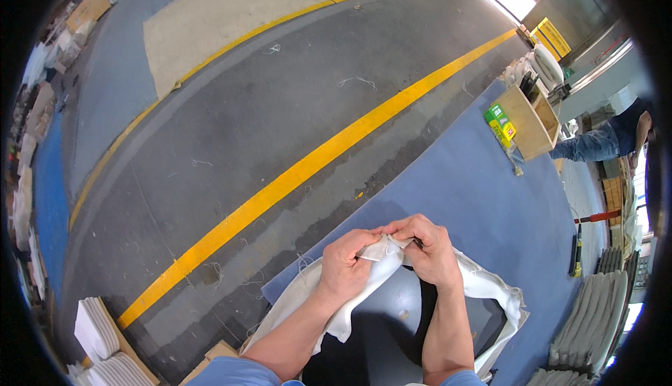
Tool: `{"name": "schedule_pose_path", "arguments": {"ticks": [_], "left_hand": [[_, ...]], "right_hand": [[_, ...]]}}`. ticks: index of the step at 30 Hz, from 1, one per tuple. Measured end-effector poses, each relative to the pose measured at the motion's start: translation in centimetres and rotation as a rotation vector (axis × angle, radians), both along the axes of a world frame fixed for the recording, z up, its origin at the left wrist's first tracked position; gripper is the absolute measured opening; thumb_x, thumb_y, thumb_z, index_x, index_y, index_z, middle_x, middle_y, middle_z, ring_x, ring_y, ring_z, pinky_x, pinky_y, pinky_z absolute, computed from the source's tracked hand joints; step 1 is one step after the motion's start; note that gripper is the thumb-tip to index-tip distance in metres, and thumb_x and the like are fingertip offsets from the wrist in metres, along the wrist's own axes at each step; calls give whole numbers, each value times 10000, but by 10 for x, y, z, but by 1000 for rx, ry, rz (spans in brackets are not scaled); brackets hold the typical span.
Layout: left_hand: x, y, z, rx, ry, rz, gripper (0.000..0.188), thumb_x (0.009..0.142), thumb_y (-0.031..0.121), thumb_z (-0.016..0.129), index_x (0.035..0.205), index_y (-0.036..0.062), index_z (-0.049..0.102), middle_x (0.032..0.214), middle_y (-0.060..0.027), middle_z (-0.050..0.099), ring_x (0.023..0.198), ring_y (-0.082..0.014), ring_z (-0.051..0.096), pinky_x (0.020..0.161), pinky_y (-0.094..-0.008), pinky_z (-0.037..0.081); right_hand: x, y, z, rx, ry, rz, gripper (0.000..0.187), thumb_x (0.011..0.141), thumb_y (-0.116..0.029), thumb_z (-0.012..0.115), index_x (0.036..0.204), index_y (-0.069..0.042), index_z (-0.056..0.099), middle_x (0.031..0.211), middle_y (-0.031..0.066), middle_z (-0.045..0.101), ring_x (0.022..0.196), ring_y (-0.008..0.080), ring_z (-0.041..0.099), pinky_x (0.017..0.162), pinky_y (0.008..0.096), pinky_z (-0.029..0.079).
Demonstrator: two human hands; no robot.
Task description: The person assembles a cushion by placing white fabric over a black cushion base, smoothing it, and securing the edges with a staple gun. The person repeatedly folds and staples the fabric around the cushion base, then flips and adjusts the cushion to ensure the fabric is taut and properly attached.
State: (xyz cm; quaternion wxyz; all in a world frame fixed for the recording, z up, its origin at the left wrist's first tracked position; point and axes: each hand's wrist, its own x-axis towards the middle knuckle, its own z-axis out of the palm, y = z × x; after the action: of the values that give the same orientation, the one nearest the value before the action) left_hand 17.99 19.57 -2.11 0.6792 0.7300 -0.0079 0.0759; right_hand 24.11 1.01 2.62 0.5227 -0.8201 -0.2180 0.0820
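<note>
My left hand (345, 265) and my right hand (432, 254) meet at the upper edge of a panel (400, 302) with a grey and black face. Both sets of fingers are closed in a pinch on a white cloth cover (361, 298). Between them the cloth is bunched up, and the fingertips partly hide it. The cover runs loosely round the panel's rim, with its frayed edge (516, 300) turned up on the right. Under the panel lies a blue-topped work table (483, 211).
On the table's far right are a wooden box (526, 123) and a green-and-yellow package (500, 125). A yellow-and-black tool (577, 251) lies farther right. Grey padded pieces (591, 319) are stacked at right; white pieces (98, 333) stand lower left. Another person (609, 137) is at the right.
</note>
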Motion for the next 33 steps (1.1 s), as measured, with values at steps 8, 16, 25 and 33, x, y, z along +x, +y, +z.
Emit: {"name": "schedule_pose_path", "arguments": {"ticks": [8, 16, 25, 33], "left_hand": [[1, -1, -7, -31, -32, 14, 119, 939, -41, 706, 1053, -23, 735, 1065, -149, 786, 1102, -276, 774, 942, -351, 597], [1, -3, 9, -98, 112, 30, 190, 947, -35, 706, 1135, -14, 726, 1087, -150, 790, 1057, -237, 776, 943, -333, 590], [1, 0, -2, 47, -13, 15, 256, 935, -49, 692, 1162, 26, 784, 1128, -148, 796, 1009, -244, 775, 897, -323, 591], [1, 2, 0, 81, -40, 17, 288, 922, -71, 677, 1173, 25, 781, 1122, -149, 798, 1032, -263, 776, 910, -328, 591]], "right_hand": [[1, -3, 1, -6, -123, 16, 279, 722, 186, 608, 880, -29, 690, 1004, 75, 818, 906, 238, 734, 850, 360, 560], [2, -6, -2, 0, -109, 12, 239, 731, 159, 657, 829, -58, 680, 954, 40, 821, 847, 211, 729, 866, 352, 535], [0, -9, -6, 61, -49, 11, 239, 731, 154, 652, 853, -50, 674, 906, 28, 774, 861, 179, 662, 784, 323, 511], [-5, 9, 19, -6, 124, -154, 335, 728, 119, 621, 999, -28, 752, 1034, 80, 708, 985, 230, 686, 825, 354, 547]]}}
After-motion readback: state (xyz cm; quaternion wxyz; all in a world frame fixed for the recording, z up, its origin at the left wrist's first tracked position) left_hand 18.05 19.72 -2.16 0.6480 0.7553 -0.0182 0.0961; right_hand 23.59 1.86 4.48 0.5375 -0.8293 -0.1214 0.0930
